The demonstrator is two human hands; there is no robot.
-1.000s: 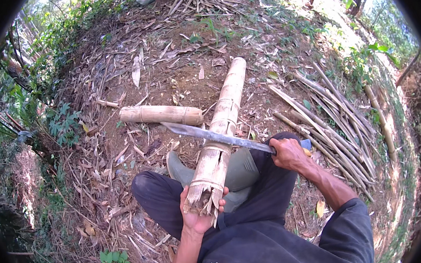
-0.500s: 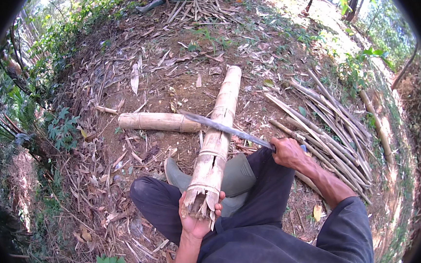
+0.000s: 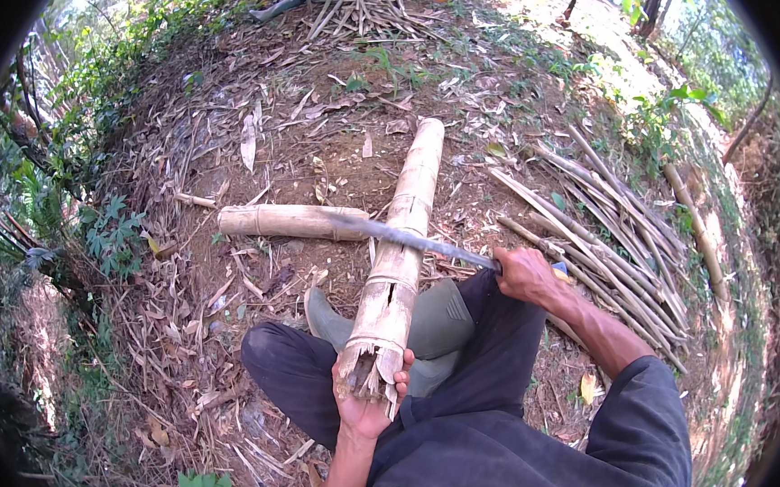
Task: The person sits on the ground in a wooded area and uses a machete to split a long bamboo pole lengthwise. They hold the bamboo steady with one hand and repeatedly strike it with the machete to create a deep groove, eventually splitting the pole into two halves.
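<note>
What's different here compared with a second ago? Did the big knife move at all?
Yes. The long knife in the right hand lay across the long bamboo pole near its lower part; it has since swung up and away from the person, its tip now by the short bamboo piece. The left hand keeps gripping the pole's split near end. Both bamboo pieces stayed put.

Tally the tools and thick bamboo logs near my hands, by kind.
Thick bamboo logs: 2, the long split one held at its near end by the left hand, and the short one lying crosswise.
Machete: 1, in the right hand.
Total: 3
</note>
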